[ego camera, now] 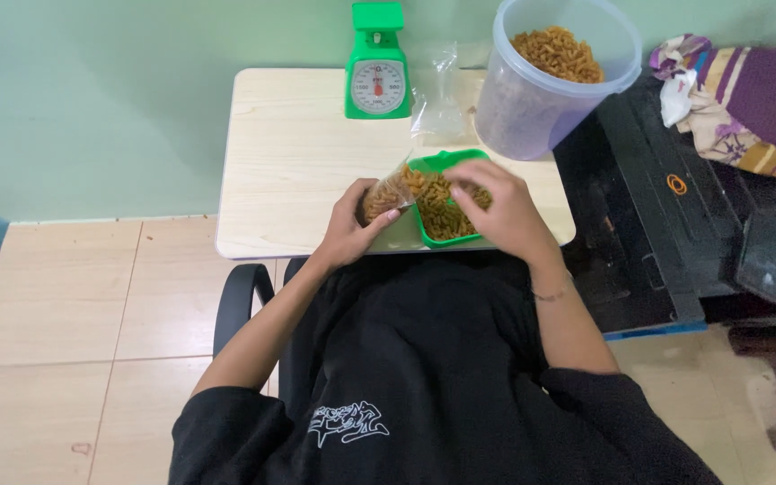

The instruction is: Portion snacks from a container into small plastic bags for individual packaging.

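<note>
You're in a home room: tiled floor, green wall, small wooden table, crumpled cloth far right.

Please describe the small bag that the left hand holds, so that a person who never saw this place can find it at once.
Find the pale wooden tabletop against the green wall; near its front edge sits a green plastic tray of brown snack pieces. Just left of the tray, the left hand holds a small clear plastic bag partly filled with the same pieces. The empty clear bags farther back lie flat, unheld.
</note>
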